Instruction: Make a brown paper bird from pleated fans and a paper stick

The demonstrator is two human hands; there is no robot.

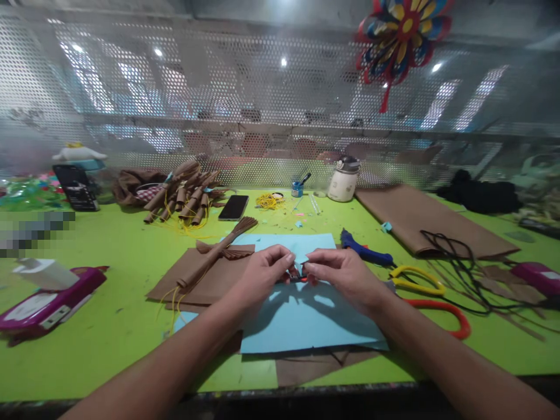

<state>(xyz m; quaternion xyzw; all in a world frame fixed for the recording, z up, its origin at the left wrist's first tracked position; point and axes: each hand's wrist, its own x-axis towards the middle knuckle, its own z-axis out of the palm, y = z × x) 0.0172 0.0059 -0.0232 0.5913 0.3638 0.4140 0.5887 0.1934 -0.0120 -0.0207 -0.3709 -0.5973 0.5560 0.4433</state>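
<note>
My left hand point(262, 269) and my right hand point(339, 271) meet over a light blue paper sheet point(306, 318) on the green table point(109, 326). Both pinch a small red and dark piece point(298, 276) between their fingertips, fingers closed on it. What the piece is I cannot make out. Just left of my left hand lies a rolled brown paper stick with a fringed end point(216, 252) on brown paper sheets point(192, 280).
Yellow-handled scissors point(415, 280), an orange loop point(446, 315) and a blue glue gun point(365, 251) lie right of my hands. Black cord point(459, 262) crosses brown paper point(420, 216). A phone point(233, 206), rolled brown sticks point(184, 195), a white jar point(344, 181) stand farther back. Pink boxes point(48, 300) sit left.
</note>
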